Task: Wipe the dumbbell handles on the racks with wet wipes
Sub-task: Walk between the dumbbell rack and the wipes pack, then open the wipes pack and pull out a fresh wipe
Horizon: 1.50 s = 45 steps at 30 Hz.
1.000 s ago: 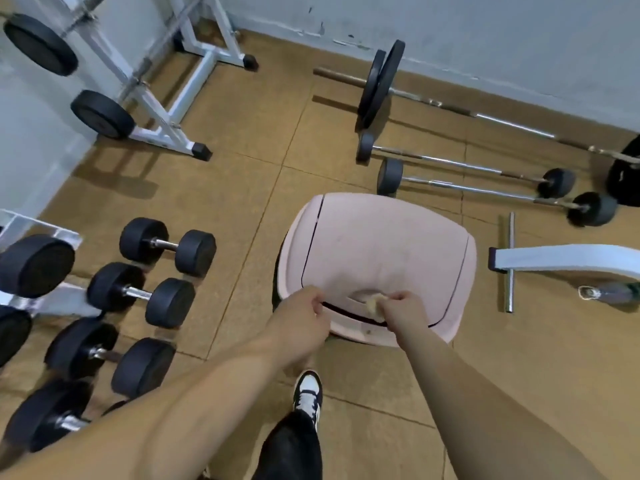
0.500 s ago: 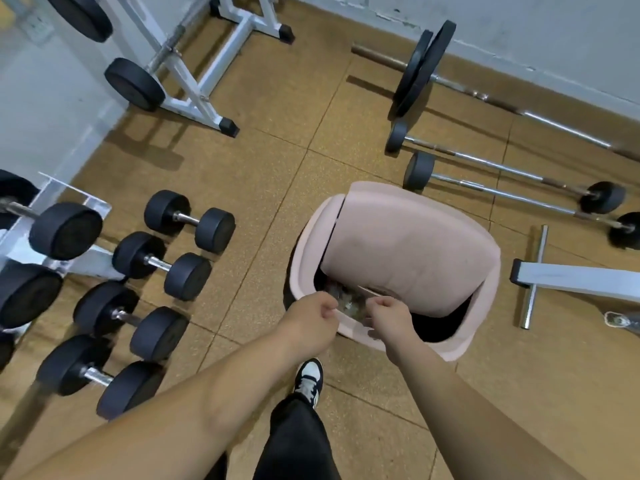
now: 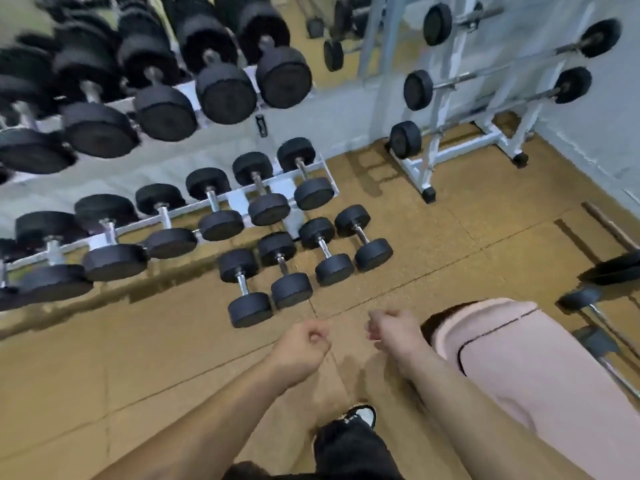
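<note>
A person stands on a cork-coloured gym floor (image 3: 450,220) with both arms stretched forward. The left hand (image 3: 301,351) and right hand (image 3: 393,332) hover close together, the fingers of each curled shut. No wet wipe shows in either, though the right one is blurred.

The dumbbell handles (image 3: 212,199) to be wiped sit ahead and to the left, on a white lower rack (image 3: 239,200) and an upper rack (image 3: 188,87), well apart from both hands. Four loose dumbbells (image 3: 249,308) lie on the floor between the person and the racks, so stepping in without looking could mean a trip. Reaching a handle bare-handed would clean nothing.

Just beside the right forearm is a pink bin (image 3: 519,368). Its lid covers it, so its contents cannot be seen.
</note>
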### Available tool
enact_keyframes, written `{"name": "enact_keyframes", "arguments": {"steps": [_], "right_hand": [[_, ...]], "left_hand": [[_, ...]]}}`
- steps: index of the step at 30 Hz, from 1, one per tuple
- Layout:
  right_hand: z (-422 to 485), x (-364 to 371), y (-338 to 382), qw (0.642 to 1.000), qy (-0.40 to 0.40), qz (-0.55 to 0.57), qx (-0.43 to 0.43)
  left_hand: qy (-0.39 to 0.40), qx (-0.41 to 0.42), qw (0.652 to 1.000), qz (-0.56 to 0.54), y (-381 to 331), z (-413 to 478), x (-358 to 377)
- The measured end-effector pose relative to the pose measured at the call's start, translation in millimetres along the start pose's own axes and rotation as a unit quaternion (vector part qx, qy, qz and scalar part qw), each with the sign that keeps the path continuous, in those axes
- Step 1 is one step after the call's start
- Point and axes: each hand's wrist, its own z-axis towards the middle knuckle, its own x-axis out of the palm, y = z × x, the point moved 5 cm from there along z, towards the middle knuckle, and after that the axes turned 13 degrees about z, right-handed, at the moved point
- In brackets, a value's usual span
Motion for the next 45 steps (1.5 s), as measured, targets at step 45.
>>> {"name": "enact_keyframes", "arguments": {"steps": [45], "right_hand": [[-556.7, 1362.1, -299.7, 0.627, 0.583, -0.507, -0.099]], "left_hand": [[-0.483, -0.422, 0.609, -0.467, 1134.5, -517.4, -481.5]]}}
